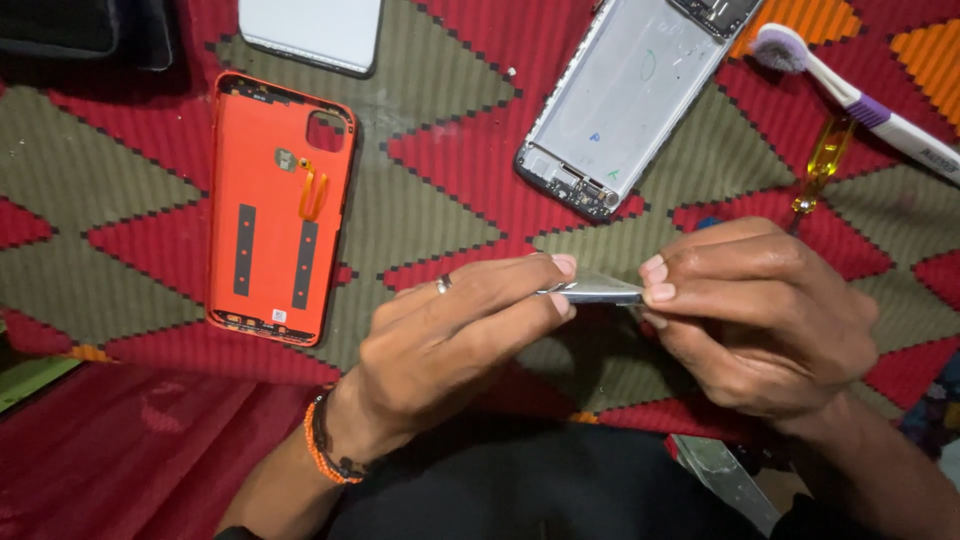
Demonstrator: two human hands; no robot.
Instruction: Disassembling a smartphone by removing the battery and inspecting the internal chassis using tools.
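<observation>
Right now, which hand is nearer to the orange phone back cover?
Left. The left hand is just right of the orange phone back cover; the right hand lies farther right, past the thin silver piece both pinch.

The thin flat part (598, 290) sits near the frame's centre, pinched between the left hand (450, 345) at its 8 o'clock and the right hand (765, 320) at its 4 o'clock; all lie over the patterned cloth (440, 170). From that part, the phone back cover (280, 210) lies at 9 o'clock; the open phone frame (625, 95) at 12; the toothbrush (860, 100) at 2, with the screwdriver (822, 165) just below it; the flat panel (312, 32) at 11.
</observation>
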